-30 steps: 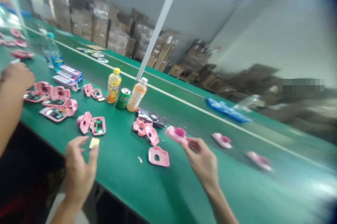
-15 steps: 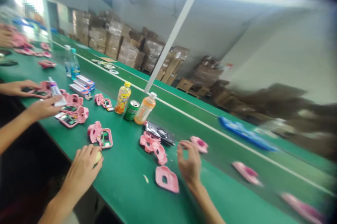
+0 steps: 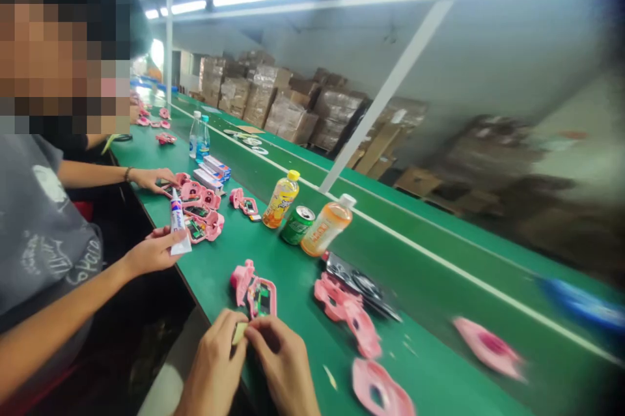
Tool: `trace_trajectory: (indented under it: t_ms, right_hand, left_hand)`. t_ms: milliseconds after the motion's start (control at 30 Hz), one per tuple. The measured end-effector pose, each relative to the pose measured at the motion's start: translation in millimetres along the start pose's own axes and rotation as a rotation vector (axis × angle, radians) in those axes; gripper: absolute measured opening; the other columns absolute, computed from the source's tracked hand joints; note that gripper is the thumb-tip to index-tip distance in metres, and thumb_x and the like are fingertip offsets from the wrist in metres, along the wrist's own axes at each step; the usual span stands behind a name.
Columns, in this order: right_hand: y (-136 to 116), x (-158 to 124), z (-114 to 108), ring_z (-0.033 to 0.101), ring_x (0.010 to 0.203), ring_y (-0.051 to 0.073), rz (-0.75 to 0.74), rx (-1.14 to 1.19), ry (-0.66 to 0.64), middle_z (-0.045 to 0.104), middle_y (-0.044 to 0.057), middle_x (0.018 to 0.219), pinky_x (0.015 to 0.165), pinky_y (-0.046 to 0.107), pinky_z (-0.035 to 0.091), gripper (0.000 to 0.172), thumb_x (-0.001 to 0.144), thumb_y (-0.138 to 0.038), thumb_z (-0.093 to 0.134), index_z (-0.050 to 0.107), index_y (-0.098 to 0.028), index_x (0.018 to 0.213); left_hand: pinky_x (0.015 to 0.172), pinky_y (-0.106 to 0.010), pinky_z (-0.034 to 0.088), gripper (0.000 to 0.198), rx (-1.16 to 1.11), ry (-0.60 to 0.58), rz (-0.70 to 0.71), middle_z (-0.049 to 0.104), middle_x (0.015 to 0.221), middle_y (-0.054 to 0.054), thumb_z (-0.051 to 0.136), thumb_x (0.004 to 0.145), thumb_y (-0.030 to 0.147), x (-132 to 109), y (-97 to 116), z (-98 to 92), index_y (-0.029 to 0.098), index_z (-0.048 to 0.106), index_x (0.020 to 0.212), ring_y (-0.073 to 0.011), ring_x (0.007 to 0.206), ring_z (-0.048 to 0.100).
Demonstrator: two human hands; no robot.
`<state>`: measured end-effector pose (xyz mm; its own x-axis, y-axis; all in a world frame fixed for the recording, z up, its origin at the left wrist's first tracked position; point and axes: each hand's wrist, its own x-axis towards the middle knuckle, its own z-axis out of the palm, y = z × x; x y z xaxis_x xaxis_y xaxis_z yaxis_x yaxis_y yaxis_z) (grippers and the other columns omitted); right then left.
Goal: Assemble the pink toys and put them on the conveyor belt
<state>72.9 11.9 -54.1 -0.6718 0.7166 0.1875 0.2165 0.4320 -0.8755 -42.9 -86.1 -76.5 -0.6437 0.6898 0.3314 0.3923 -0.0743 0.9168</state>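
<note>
My left hand [image 3: 217, 354] is closed on a small pale-yellow piece [image 3: 239, 333], whose exact kind I cannot make out. Close against it, my right hand [image 3: 282, 354] pinches at the edge of the same piece with thumb and forefinger. Just beyond both hands lies an opened pink casing [image 3: 263, 297] with a green circuit board inside. Further right are pink shell parts [image 3: 349, 312], lying against a dark flat packet [image 3: 361, 282]. A loose pink cover [image 3: 381, 390] rests near the bottom edge, beside a thin pale scrap [image 3: 330, 377].
A co-worker's hand [image 3: 156, 250] at left holds a white tube [image 3: 178, 224] by several opened pink casings [image 3: 208, 227]. A yellow-capped bottle [image 3: 280, 200], green can [image 3: 297, 225] and orange drink bottle [image 3: 328, 226] stand mid-table. A pink part [image 3: 488, 347] lies on the green belt.
The view has swung left, bringing a co-worker into sight. My right hand has come from beside the pink parts to my left hand and now pinches the yellow piece.
</note>
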Motion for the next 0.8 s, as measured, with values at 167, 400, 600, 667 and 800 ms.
trace_trajectory:
  t_ms: [167,400,600,667,800]
  right_hand:
    - [-7.5,-1.0,-3.1,0.070,0.074,0.021,0.018,-0.017,0.098,0.076,0.005,0.081,0.071,0.029,0.054,0.023,0.089,-0.040,0.067,0.077,-0.019,0.086]
    - [-0.6,-2.1,-5.6,0.065,0.070,0.016,-0.162,-0.176,0.103,0.072,0.002,0.079,0.068,0.025,0.051,0.016,0.094,-0.024,0.059,0.071,-0.020,0.084]
    - [15.0,0.7,-5.7,0.067,0.071,0.016,-0.304,-0.200,0.125,0.071,0.001,0.081,0.068,0.024,0.052,0.018,0.099,-0.025,0.056,0.069,-0.021,0.088]
    - [17.1,1.8,-6.2,0.068,0.072,0.016,-0.322,-0.201,0.118,0.071,0.001,0.082,0.068,0.023,0.051,0.018,0.099,-0.024,0.055,0.068,-0.022,0.087]
    - [13.3,4.2,-15.1,0.066,0.071,0.015,-0.313,-0.250,0.063,0.069,0.000,0.080,0.067,0.024,0.049,0.014,0.095,-0.015,0.058,0.065,-0.021,0.085]
  left_hand:
    - [0.067,-0.039,0.065,0.008,-0.188,-0.051,-0.205,0.073,0.069,-0.001,0.073,0.080,0.035,-2.7,9.0,3.9,0.034,0.075,0.087,-0.0310,0.076,0.078]
    - [0.074,-0.040,0.065,0.016,-0.305,-0.083,-0.358,0.076,0.075,-0.003,0.079,0.073,0.037,-1.9,7.9,7.3,0.030,0.075,0.087,-0.0341,0.090,0.078]
    - [0.073,-0.041,0.066,0.017,-0.246,-0.025,-0.246,0.077,0.073,-0.003,0.077,0.074,0.046,2.4,16.2,13.8,0.033,0.076,0.085,-0.0345,0.086,0.079]
    - [0.072,-0.040,0.066,0.020,-0.229,-0.011,-0.209,0.078,0.074,-0.004,0.075,0.076,0.049,2.6,18.4,15.2,0.033,0.077,0.086,-0.0340,0.084,0.079]
    - [0.077,-0.039,0.065,0.026,-0.182,-0.076,-0.229,0.080,0.083,-0.008,0.073,0.079,0.049,-0.4,20.5,15.3,0.026,0.077,0.090,-0.0326,0.085,0.079]
